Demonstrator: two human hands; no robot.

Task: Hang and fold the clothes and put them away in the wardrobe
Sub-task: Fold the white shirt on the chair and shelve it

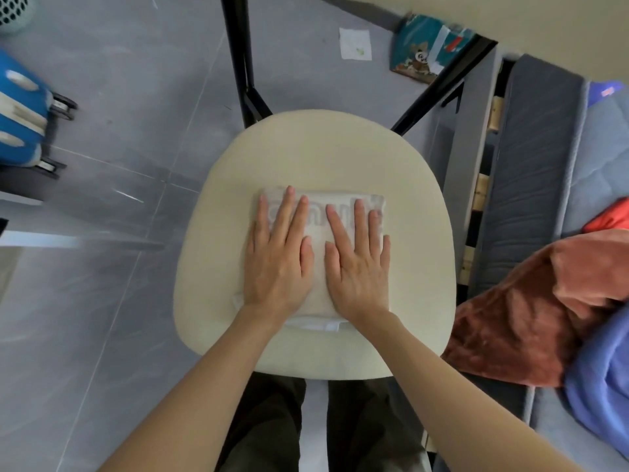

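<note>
A white garment (318, 229), folded into a small rectangle with faint grey lettering near its far edge, lies on the cream seat of a chair (316, 155). My left hand (277, 257) presses flat on its left half, fingers straight and spread. On the right half my right hand (357, 260) lies flat in the same way. The two hands sit side by side, almost touching at the thumbs. Much of the garment is hidden under them.
A bed with a grey mattress (531, 172) runs along the right, carrying a rust-brown blanket (531, 308), a blue cloth (602, 386) and something red (609, 216). A blue suitcase (20, 120) stands at the left on the grey tiled floor. Black chair legs (238, 52) reach back.
</note>
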